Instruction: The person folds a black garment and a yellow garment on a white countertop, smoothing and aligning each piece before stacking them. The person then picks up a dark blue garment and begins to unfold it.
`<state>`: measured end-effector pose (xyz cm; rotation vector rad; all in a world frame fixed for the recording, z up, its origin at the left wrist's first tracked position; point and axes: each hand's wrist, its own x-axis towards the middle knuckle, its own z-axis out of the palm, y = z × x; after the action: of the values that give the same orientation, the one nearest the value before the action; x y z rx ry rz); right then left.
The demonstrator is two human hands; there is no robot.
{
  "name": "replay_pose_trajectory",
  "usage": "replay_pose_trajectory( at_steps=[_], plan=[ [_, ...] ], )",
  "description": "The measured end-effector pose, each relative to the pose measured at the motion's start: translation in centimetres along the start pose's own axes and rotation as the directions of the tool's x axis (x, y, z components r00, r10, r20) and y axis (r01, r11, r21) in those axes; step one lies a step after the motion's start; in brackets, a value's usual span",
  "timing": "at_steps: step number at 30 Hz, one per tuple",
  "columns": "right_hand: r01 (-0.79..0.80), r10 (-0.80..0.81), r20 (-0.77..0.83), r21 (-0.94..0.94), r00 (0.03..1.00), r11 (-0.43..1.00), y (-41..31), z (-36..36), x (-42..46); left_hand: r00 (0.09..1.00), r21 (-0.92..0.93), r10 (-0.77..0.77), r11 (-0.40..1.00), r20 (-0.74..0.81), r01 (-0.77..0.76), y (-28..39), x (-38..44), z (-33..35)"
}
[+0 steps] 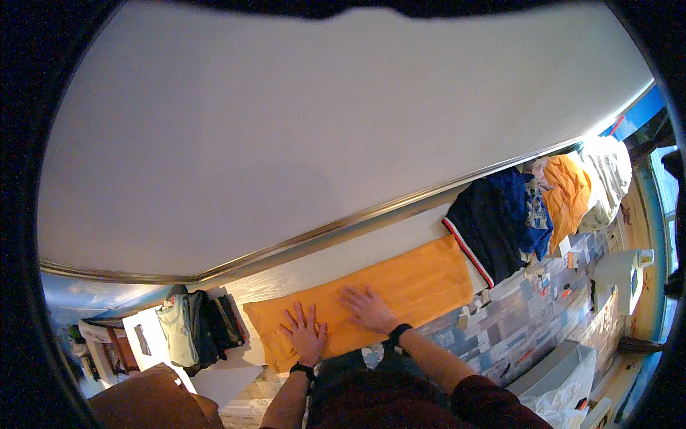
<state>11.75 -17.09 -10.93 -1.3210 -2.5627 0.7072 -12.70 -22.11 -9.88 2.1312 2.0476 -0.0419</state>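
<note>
An orange cloth (423, 273), folded into a long flat strip, lies on a pale wood-grain surface (257, 287) before me. My left hand (306, 333) rests palm down near the cloth's left end, fingers spread. Further right, my right hand (371, 311) is also laid flat on the cloth; its fingers are slightly blurred. Neither hand grips anything. Black bands circle both wrists. Just past the cloth's right end is a dark navy garment (482, 225) with a red and white edge.
Crumpled clothes continue rightward: an orange garment (568, 193) and a white one (608, 171). Stacked folded clothes (201, 327) stand at left. Beyond the surface runs a large grey panel (321, 134) with metallic trim. A grey bin (552, 370) with a white bag stands on the patterned floor (482, 332).
</note>
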Motion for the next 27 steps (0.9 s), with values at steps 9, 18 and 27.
replay_pose_trajectory(
  at_steps=[9, 18, 27],
  plan=[
    [-0.642, 0.592, -0.322, -0.072, 0.739, 0.763, 17.6, -9.6, -10.0, 0.998, -0.027, 0.058, 0.998, 0.000, -0.058, -0.2, 1.2, -0.9],
    [-0.615, 0.549, -0.306, -0.186, 0.778, 0.766, 15.7, -7.8, -8.9, 0.985, -0.004, 0.163, 0.987, -0.047, -0.164, -5.9, 6.7, -2.8],
    [-0.634, 0.557, -0.410, -0.071, 0.722, 0.770, 18.8, -10.4, -9.5, 0.982, 0.008, 0.177, 0.984, -0.068, -0.177, -7.6, 7.7, -2.7]
  ],
)
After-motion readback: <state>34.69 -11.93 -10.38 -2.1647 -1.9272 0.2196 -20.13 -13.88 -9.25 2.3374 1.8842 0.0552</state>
